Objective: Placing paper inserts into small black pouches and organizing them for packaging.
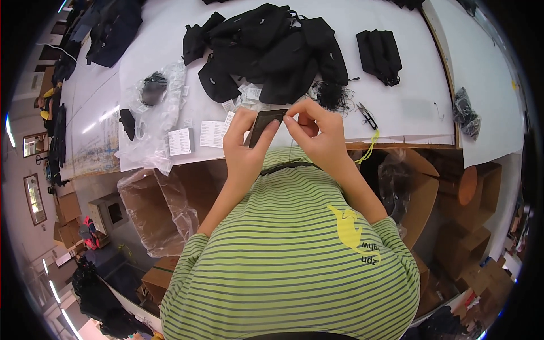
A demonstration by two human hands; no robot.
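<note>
Pinching the dark card between left hand and right hand, fingers closed on it; best held steady, clear of the near table edge.

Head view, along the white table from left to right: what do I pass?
Clear plastic bag → white label sheets → left hand → dark card → right hand → thread snips → folded black pouch.
</note>
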